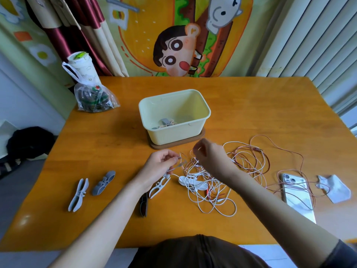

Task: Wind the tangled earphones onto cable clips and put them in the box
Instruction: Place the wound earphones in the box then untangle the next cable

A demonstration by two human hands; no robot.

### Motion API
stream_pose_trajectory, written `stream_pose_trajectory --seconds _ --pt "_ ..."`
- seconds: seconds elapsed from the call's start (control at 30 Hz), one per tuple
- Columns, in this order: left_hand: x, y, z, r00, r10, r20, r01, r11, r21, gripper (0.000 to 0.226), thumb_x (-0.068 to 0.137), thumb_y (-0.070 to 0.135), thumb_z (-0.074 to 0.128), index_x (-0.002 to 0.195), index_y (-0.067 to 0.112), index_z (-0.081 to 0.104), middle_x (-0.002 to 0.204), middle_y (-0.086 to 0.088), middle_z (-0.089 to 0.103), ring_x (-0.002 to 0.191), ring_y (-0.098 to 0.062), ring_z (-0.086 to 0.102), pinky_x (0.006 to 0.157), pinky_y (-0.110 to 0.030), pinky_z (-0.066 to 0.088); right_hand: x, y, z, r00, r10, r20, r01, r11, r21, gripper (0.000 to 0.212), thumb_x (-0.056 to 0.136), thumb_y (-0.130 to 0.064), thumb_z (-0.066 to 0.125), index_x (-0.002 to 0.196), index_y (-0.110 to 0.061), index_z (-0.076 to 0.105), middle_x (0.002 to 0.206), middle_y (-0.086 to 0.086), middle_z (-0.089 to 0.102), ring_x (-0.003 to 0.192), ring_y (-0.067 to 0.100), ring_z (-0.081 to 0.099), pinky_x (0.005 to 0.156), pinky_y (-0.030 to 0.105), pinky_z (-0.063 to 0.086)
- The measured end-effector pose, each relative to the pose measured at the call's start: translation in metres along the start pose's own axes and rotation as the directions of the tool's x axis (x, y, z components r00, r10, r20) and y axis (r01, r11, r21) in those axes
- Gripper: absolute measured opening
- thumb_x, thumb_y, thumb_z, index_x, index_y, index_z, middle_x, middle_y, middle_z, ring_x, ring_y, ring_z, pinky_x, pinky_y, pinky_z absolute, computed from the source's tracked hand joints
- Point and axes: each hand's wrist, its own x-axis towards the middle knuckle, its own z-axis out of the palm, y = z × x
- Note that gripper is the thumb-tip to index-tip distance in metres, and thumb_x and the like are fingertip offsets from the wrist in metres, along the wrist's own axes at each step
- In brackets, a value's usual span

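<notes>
Left hand pinches tangled earphones; right hand, blurred, pinches them too; bag print unreadable.

Print on the cup and bag is illegible.

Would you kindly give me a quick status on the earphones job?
Left hand and right hand pinch cable. Earphones tangled, outside box. Phone under pink strands.
</notes>
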Motion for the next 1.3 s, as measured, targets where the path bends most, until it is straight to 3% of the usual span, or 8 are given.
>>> stream_pose_trajectory --seconds 0.1,0.33,0.5,0.7,0.87,0.97,1.07,1.3 --pt "0.001 0.003 0.004 0.999 0.016 -0.044 -0.018 0.999 -0.044 0.015 0.096 0.005 0.053 0.089 0.012 0.064 0.078 -0.008 0.057 0.055 -0.001 0.055 0.051 -0.015 0.044 -0.007 -0.012 0.013 0.964 0.017 0.264 -0.046 0.993 0.105 0.021 0.098 -0.024 0.048 0.082 -0.013 0.056 0.079 0.005 0.068 0.061 0.008 0.062 0.058 0.016 0.049" --pt "0.002 0.002 0.006 0.995 0.049 -0.092 -0.059 0.992 -0.113 0.016 0.097 0.006 0.049 0.091 0.013 0.062 0.083 -0.008 0.062 0.072 -0.012 0.064 0.069 -0.027 0.054 -0.002 -0.012 0.018 0.984 0.089 0.156 -0.147 0.897 0.417 0.016 0.095 -0.016 0.052 0.081 -0.011 0.055 0.078 0.006 0.068 0.078 0.024 0.067 0.076 0.033 0.056" --pt "0.009 -0.015 -0.011 0.943 -0.027 -0.332 -0.006 0.995 -0.099 0.012 0.1 0.008 0.044 0.095 0.007 0.055 0.077 -0.008 0.052 0.062 -0.016 0.054 0.049 -0.019 0.048 0.002 -0.002 0.003 0.965 0.248 0.085 -0.248 0.761 0.6 0.017 0.1 -0.013 0.042 0.085 -0.009 0.047 0.068 0.006 0.058 0.063 0.019 0.059 0.071 0.034 0.057" --pt "0.012 -0.057 -0.024 0.939 -0.12 -0.321 0.214 0.937 0.275 0.011 0.098 0.011 0.048 0.105 0.015 0.056 0.107 -0.006 0.06 0.096 -0.02 0.056 0.074 -0.024 0.045 0.007 0.017 -0.018 0.98 0.196 -0.036 -0.173 0.926 0.336 0.017 0.097 -0.019 0.049 0.095 -0.008 0.061 0.063 -0.003 0.051 0.049 0.006 0.04 0.043 0.014 0.032" --pt "0.009 -0.021 0.004 0.984 0.136 -0.112 -0.117 0.98 0.164 0.036 0.093 0.014 0.06 0.125 0.026 0.049 0.132 0.008 0.049 0.123 -0.006 0.043 0.1 -0.021 0.034 0.007 0.004 -0.019 0.998 -0.029 0.051 0.023 0.994 0.109 0.017 0.093 -0.023 0.057 0.091 -0.011 0.068 0.061 -0.008 0.053 0.044 -0.003 0.045 0.045 0.011 0.033" --pt "0.008 0.001 0.021 0.956 0.288 0.052 -0.29 0.955 0.057 0.027 0.095 0.011 0.056 0.115 0.028 0.056 0.11 0.008 0.065 0.108 -0.005 0.059 0.096 -0.02 0.044 0.008 -0.004 -0.018 0.993 -0.092 0.069 0.09 0.995 0.037 0.019 0.093 -0.027 0.057 0.092 -0.013 0.07 0.062 -0.008 0.055 0.048 0.002 0.044 0.048 0.014 0.034" --pt "0.008 0.001 0.018 0.964 0.254 0.076 -0.258 0.965 0.046 0.019 0.098 0.008 0.048 0.096 0.019 0.063 0.069 0.0 0.062 0.069 -0.011 0.06 0.074 -0.026 0.051 0.012 -0.006 -0.032 0.996 -0.084 -0.02 0.084 0.996 0.003 0.02 0.094 -0.021 0.054 0.087 -0.012 0.069 0.053 -0.01 0.046 0.042 0.003 0.041 0.045 0.014 0.032" --pt "0.006 -0.01 0.005 0.987 0.136 0.081 -0.151 0.96 0.236 0.02 0.097 0.014 0.052 0.085 0.019 0.067 0.067 0.005 0.059 0.067 -0.011 0.055 0.069 -0.029 0.044 0.02 0.005 -0.056 0.983 -0.035 -0.181 0.035 0.999 -0.003 0.02 0.095 -0.021 0.054 0.087 -0.011 0.07 0.049 -0.01 0.043 0.037 0.008 0.034 0.039 0.017 0.025"
